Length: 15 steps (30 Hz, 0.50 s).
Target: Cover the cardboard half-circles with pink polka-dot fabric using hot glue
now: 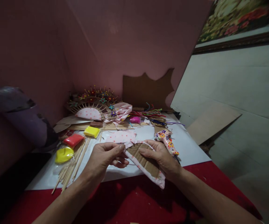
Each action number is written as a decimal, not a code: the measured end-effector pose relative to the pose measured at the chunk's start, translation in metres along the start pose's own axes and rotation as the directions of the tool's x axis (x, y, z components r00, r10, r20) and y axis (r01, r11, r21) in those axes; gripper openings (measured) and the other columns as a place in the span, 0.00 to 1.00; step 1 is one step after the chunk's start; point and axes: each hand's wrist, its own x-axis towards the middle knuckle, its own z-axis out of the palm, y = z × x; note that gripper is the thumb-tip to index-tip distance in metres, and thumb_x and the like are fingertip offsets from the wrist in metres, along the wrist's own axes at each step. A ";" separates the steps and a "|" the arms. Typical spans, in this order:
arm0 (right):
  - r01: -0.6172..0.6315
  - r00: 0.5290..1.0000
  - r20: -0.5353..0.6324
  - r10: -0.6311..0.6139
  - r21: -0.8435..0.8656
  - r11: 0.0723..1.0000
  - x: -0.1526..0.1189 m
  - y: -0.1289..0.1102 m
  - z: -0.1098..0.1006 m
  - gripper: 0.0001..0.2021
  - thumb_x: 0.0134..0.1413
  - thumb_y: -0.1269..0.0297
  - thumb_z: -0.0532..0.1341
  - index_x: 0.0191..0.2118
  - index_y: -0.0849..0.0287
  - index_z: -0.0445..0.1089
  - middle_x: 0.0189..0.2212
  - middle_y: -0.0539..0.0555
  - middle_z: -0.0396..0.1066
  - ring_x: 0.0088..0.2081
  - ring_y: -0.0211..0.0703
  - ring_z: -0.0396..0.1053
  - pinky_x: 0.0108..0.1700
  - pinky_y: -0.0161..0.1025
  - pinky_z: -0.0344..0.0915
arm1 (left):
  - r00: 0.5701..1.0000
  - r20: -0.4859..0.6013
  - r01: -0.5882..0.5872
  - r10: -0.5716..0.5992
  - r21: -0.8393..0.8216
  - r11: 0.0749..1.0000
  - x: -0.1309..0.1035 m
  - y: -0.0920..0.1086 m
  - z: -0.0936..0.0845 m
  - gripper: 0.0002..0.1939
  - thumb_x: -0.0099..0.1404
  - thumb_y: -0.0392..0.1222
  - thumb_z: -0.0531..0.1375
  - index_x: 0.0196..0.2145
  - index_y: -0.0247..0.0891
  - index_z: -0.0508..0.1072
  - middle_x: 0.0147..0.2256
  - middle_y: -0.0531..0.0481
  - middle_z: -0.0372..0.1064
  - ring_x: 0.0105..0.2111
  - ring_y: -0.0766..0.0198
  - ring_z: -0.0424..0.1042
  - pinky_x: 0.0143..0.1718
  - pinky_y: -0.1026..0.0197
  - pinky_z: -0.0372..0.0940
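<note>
A half-round cardboard piece (pixel 146 160) with pink dotted fabric folded over its edges is held above the front of the white sheet, bare brown side toward me. My right hand (pixel 163 157) grips its curved side, thumb lying on the cardboard. At its left corner my left hand (pixel 111 154) pinches the fabric edge between thumb and forefinger. Just behind lies another pink dotted fabric piece (pixel 120 136), partly hidden by my hands. To the right rests a flower-patterned glue gun (pixel 167 140).
Thin wooden sticks (pixel 72 166) and packets of yellow clay (pixel 64 154) and red clay (pixel 73 140) lie left. A stick-and-flower fan decoration (pixel 90 113) stands behind. Cut cardboard (pixel 147 90) leans on the back wall. Red cloth (pixel 129 202) covers the front edge.
</note>
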 end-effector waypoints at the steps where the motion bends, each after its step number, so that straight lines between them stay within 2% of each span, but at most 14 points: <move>1: 0.004 1.000 -0.003 -0.004 -0.002 1.000 0.000 0.000 0.000 0.14 0.41 0.61 0.69 0.34 0.62 0.70 0.27 0.50 0.73 0.27 0.37 0.70 0.30 0.32 0.63 | 1.000 -0.005 -0.005 0.005 0.010 1.000 0.000 0.000 0.001 0.12 0.55 0.45 0.65 0.22 0.31 0.77 0.19 0.47 0.75 0.20 0.64 0.74 0.20 0.68 0.67; 10: 0.051 0.998 -0.038 -0.052 -0.031 0.998 0.000 0.007 0.000 0.13 0.44 0.61 0.68 0.35 0.63 0.69 0.27 0.50 0.72 0.27 0.37 0.70 0.30 0.32 0.63 | 0.988 -0.108 -0.089 0.112 0.203 0.975 -0.004 0.007 0.008 0.11 0.53 0.44 0.65 0.23 0.32 0.77 0.20 0.48 0.75 0.19 0.66 0.71 0.20 0.67 0.66; 15: 0.065 0.996 -0.052 -0.067 -0.048 0.997 0.001 0.009 0.002 0.14 0.43 0.61 0.68 0.35 0.63 0.69 0.26 0.51 0.72 0.27 0.37 0.70 0.29 0.32 0.63 | 0.965 -0.138 -0.157 0.223 0.377 0.913 -0.002 -0.004 0.007 0.12 0.55 0.47 0.62 0.28 0.34 0.79 0.22 0.48 0.75 0.21 0.63 0.73 0.23 0.64 0.67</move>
